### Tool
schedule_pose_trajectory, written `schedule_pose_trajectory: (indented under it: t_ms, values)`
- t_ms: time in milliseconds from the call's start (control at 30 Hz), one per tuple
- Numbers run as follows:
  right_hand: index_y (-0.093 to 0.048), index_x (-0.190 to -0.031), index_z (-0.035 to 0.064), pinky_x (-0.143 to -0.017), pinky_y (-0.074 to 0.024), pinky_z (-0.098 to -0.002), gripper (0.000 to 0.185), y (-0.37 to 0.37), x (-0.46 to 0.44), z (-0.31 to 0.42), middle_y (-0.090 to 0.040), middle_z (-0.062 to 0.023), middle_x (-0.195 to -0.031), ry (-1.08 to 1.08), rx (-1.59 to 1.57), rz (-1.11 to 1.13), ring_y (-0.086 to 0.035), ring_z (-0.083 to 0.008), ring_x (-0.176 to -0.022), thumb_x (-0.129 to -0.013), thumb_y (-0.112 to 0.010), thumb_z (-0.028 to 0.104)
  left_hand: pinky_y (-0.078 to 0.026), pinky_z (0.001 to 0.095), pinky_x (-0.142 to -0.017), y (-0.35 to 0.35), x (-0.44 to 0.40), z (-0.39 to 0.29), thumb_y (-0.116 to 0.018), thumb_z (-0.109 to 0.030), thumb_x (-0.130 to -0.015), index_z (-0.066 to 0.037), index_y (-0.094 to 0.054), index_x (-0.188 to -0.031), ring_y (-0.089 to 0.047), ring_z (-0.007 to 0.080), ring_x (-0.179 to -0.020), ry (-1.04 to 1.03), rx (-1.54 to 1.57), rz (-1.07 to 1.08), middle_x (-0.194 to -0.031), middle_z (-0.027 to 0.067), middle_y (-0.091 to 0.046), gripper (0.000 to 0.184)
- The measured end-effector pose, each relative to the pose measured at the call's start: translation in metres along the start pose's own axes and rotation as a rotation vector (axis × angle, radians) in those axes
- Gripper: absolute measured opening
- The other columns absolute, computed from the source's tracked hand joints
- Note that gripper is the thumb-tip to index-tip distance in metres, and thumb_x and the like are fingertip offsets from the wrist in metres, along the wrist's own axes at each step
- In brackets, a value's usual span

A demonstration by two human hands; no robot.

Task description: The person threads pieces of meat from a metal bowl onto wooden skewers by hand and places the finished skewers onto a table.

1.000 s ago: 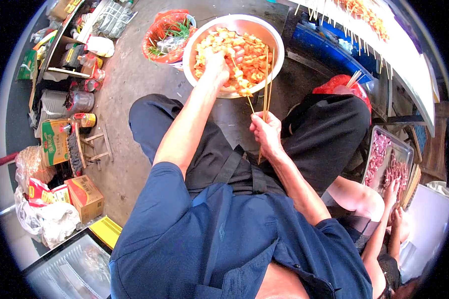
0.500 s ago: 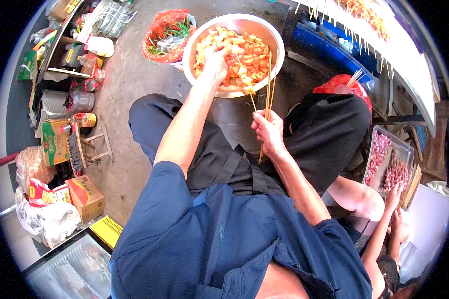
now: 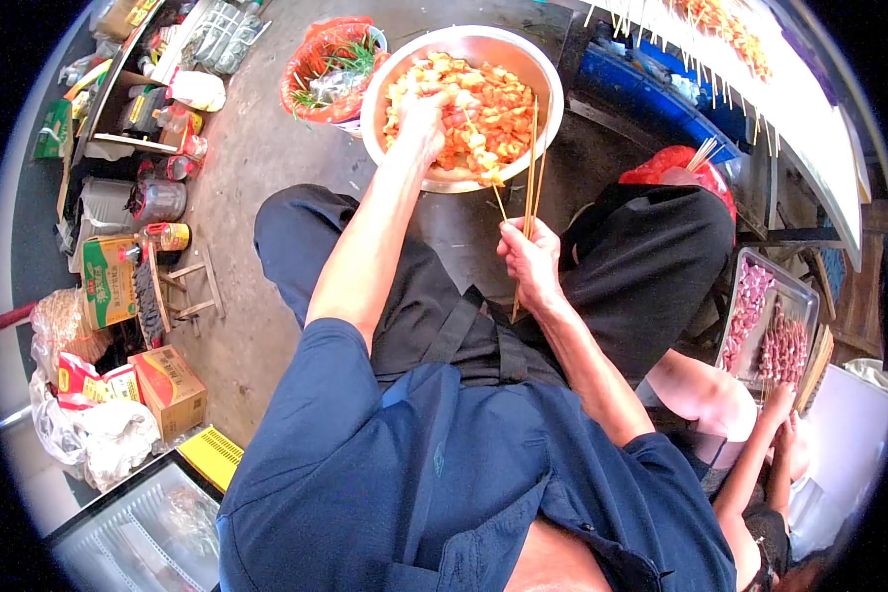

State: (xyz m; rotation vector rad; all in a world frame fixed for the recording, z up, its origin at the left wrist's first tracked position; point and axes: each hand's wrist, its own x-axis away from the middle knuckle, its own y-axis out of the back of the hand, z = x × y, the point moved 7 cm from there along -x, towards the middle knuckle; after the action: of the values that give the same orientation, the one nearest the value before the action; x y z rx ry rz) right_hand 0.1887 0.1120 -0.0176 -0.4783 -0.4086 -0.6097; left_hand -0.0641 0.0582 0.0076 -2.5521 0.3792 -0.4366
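Observation:
A steel bowl [image 3: 551,104] holds orange-red marinated meat chunks [image 3: 498,123]. My left hand [image 3: 419,128] reaches into the bowl's left side, its fingers bent together among the chunks. Whatever those fingertips pinch is hidden. Below the bowl's rim, my right hand [image 3: 531,259] is closed around several thin bamboo skewers [image 3: 534,192]. One skewer, tilted to the left, carries meat chunks [image 3: 481,158] on its upper part, over the bowl. The others point up bare beside it.
A red-lined bucket [image 3: 296,74] with greens stands left of the bowl. Loaded skewers lie on the white table [image 3: 809,128]. Another person's hands [image 3: 781,409] are by a tray [image 3: 765,296] of meat. A red bag [image 3: 661,163] sits beyond my knee; boxes [image 3: 168,393] line the left.
My left hand has shifted slightly left and down into the meat, away from the loaded skewer. My right hand stays put. The other person's hands have moved slightly down from the tray.

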Motion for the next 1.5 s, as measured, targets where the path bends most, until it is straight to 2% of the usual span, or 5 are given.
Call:
schedule_pose_trajectory:
  t_ms: [433,600,1200,1267,1500]
  values:
    - [-0.059,-0.088,0.0065,-0.037,-0.0278,-0.016,0.008,0.0,0.0,-0.004,-0.054,0.0022,-0.059,0.085,0.066,-0.014,-0.04,-0.0019,-0.042,-0.086,-0.062,0.014,-0.054,0.0311,-0.044,-0.003,0.002,-0.008,-0.057,0.005,-0.078,0.006,-0.052,-0.1,-0.065,0.0259,-0.057,-0.011,-0.43,0.005,-0.083,0.0161,-0.062,0.022]
    - [-0.059,-0.082,0.0023,-0.05,-0.037,-0.0206,0.007,-0.002,0.008,0.0,-0.055,0.0005,-0.061,0.109,0.082,-0.051,-0.049,-0.0064,-0.054,-0.084,-0.059,0.009,-0.054,0.0307,-0.045,-0.003,0.006,-0.001,-0.058,0.004,-0.077,0.004,-0.053,-0.101,-0.064,0.0234,-0.06,0.009,-0.415,0.019,-0.085,0.0145,-0.063,0.025]
    - [-0.058,-0.084,0.0035,-0.037,-0.0291,-0.0187,0.007,-0.009,0.02,-0.014,-0.055,-0.0012,-0.059,-0.036,-0.041,-0.036,-0.04,-0.0044,-0.042,-0.084,-0.061,0.009,-0.051,0.0292,-0.048,0.002,0.024,0.024,-0.061,0.004,-0.072,-0.001,-0.055,-0.082,-0.059,0.0155,-0.057,0.026,-0.386,0.05,-0.069,0.0067,-0.059,0.012]
    - [-0.058,-0.085,0.0037,-0.037,-0.0287,-0.0183,0.007,-0.007,0.021,-0.003,-0.054,-0.001,-0.058,-0.024,-0.088,-0.053,-0.04,-0.0042,-0.042,-0.084,-0.061,0.01,-0.052,0.0295,-0.051,0.009,0.03,0.032,-0.059,0.004,-0.073,-0.002,-0.055,-0.085,-0.06,0.0147,-0.06,0.023,-0.798,-0.004,-0.069,0.0076,-0.059,0.014]
    - [-0.059,-0.084,0.0044,-0.036,-0.0286,-0.0181,0.007,-0.006,-0.001,0.009,-0.055,-0.0008,-0.058,0.035,-0.073,-0.04,-0.039,-0.0036,-0.04,-0.083,-0.061,0.01,-0.052,0.027,-0.054,-0.013,0.027,0.028,-0.065,-0.001,-0.076,-0.002,-0.055,-0.092,-0.06,0.0135,-0.062,0.015,-0.248,0.102,-0.079,0.0071,-0.061,0.019]
